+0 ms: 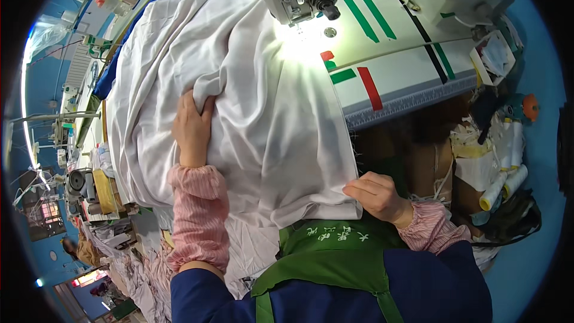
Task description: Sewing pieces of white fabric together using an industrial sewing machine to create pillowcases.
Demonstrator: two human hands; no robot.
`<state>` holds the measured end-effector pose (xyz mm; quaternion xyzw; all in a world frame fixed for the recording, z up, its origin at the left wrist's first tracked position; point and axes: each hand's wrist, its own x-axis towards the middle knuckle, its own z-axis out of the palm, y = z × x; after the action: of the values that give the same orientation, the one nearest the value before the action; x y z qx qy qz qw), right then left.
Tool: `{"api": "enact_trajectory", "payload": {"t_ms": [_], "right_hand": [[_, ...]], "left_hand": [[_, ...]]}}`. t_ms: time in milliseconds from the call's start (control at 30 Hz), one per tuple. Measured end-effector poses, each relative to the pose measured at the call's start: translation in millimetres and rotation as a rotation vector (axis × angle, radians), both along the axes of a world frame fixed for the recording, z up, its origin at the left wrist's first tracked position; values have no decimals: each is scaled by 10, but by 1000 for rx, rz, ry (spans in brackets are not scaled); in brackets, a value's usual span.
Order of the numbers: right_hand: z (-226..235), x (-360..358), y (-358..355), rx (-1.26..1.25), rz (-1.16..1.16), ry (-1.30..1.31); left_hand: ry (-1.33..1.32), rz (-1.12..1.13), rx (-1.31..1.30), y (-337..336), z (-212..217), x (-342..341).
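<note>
A large piece of white fabric (287,137) drapes over the sewing table and hangs down toward my lap. Its far part runs up under the lit head of a sewing machine (299,0). My left hand (193,128) rests on the cloth left of the middle, fingers tucked into a raised fold. At the near right edge of the cloth, my right hand (378,194) pinches the border between thumb and fingers. Loose threads fray along that edge, just above the right hand. The needle area is washed out by the lamp.
Coloured tape strips (369,88) and a ruler (418,98) mark the table right of the cloth. Thread cones (505,188) and scraps sit at the far right, below a small box (493,57). More fabric (140,281) is heaped at lower left.
</note>
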<state>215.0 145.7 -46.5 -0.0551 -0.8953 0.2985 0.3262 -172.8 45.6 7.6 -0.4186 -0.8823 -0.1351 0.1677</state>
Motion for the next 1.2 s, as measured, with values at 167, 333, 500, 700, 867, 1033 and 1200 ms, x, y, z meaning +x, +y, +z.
{"api": "enact_trajectory", "payload": {"t_ms": [167, 333, 500, 700, 867, 1033, 1200], "right_hand": [[8, -193, 211, -31, -17, -4], [94, -381, 425, -3, -30, 0], [205, -591, 598, 28, -52, 55], [415, -835, 783, 10, -83, 5], [522, -1069, 998, -47, -100, -47], [593, -1276, 1230, -87, -91, -146], [575, -1492, 1406, -186, -107, -197]], "left_hand": [[-21, -80, -2, 369, 70, -428], [17, -142, -19, 630, 16, -888], [50, -266, 29, 906, 27, -1293], [-1, -301, -13, 1252, 19, -1805], [68, -299, -72, 1628, -30, -2326], [32, -359, -10, 2063, -93, -2776], [135, -277, -54, 2523, -116, -3196]]}}
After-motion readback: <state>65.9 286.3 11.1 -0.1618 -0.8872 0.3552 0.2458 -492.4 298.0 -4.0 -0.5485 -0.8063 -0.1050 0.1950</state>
